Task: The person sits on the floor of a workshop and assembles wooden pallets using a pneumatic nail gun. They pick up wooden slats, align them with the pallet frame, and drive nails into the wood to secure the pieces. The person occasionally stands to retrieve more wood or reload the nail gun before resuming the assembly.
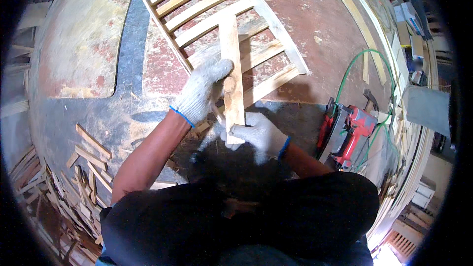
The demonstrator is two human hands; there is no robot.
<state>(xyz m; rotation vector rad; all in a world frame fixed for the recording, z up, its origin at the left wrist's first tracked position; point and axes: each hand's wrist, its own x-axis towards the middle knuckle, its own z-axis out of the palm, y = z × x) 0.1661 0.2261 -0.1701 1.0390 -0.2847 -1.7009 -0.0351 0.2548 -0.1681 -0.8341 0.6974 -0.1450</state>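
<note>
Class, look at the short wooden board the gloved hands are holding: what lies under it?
Under the short board lies the slatted wooden frame, its rungs crossing beneath, on the worn reddish surface. The left hand and right hand grip the board, hiding its lower end.

The slatted wooden frame (pixel 221 15) runs off the top edge, far end unseen.

Pale wooden slat (pixel 232 74) held upright over slatted frame (pixel 217 15).

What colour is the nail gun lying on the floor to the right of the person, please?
The nail gun is red with black parts, seen in the head view.
</note>
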